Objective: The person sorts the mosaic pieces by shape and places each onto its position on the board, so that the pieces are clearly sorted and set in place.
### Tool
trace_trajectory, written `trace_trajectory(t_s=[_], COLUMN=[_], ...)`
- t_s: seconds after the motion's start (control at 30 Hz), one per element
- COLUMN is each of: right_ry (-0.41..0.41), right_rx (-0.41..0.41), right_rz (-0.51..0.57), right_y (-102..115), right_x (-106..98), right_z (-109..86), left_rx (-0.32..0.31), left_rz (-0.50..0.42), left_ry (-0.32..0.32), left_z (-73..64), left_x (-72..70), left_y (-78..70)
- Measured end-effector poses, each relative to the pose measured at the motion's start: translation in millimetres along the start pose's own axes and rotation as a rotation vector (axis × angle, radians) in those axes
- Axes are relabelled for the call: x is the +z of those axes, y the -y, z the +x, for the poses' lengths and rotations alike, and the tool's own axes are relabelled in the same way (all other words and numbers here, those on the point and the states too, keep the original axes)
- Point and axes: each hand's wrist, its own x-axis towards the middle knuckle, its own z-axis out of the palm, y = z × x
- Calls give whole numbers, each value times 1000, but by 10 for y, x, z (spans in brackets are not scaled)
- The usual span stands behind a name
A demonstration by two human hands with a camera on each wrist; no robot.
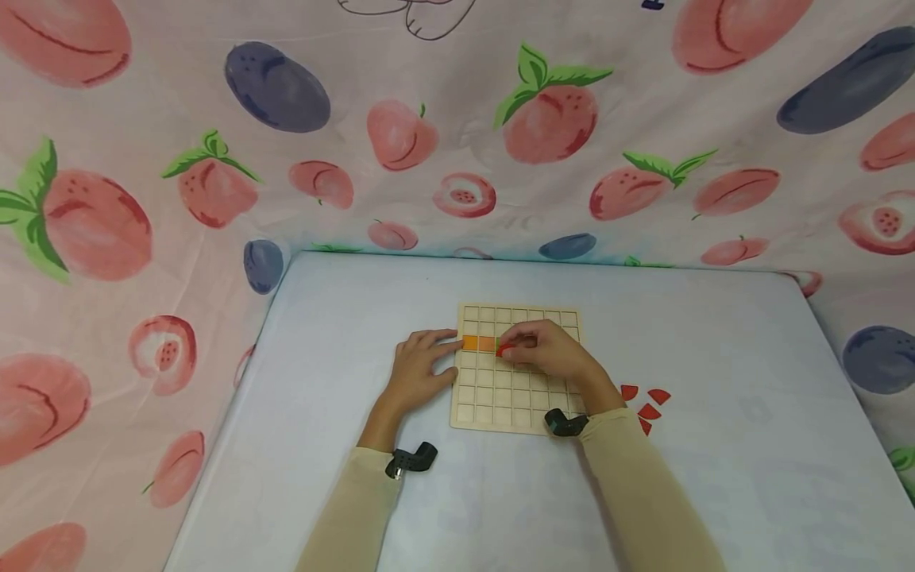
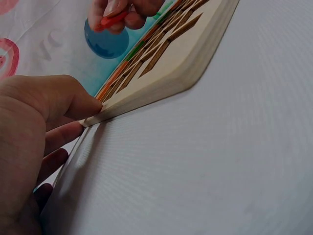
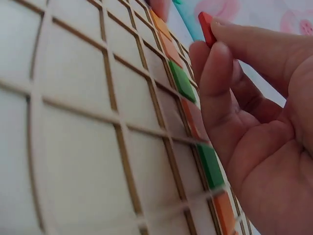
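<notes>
A square wooden grid board [image 1: 493, 397] lies on the table. My left hand [image 1: 418, 369] rests at its left edge, fingers spread, with the thumb [image 2: 83, 100] touching the rim. Over the board, my right hand [image 1: 554, 349] pinches a small red piece [image 3: 206, 28] between thumb and fingertips, held above the cells. One row of the grid holds coloured tiles: orange tiles [image 1: 477, 343] at the left end, then a green tile [image 3: 182, 81] and others further along, among them another green tile [image 3: 210, 165]. In the head view the right hand hides much of that row.
Several loose red wedge-shaped pieces [image 1: 649, 411] lie on the white table [image 1: 322, 334] right of the board, beside the right forearm. A fruit-patterned cloth [image 1: 429, 71] hangs behind and at the sides. Each wrist wears a black camera mount [image 1: 413, 459].
</notes>
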Motion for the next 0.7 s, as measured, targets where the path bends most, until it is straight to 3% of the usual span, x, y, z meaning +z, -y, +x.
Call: trace_trajectory(t_s=[0.17,0.53,0.7], right_ry=[-45,-146,-175], right_rx=[3,58,74], right_rz=[12,191,159], right_y=[12,-5,-6], right_x=[147,456,501], right_z=[70,209,249], left_rx=[3,10,13], left_rz=[-1,-10,-5], left_ry=[-2,-8,-6], left_z=[0,-7,4], left_x=[7,7,10], left_y=[6,9,19])
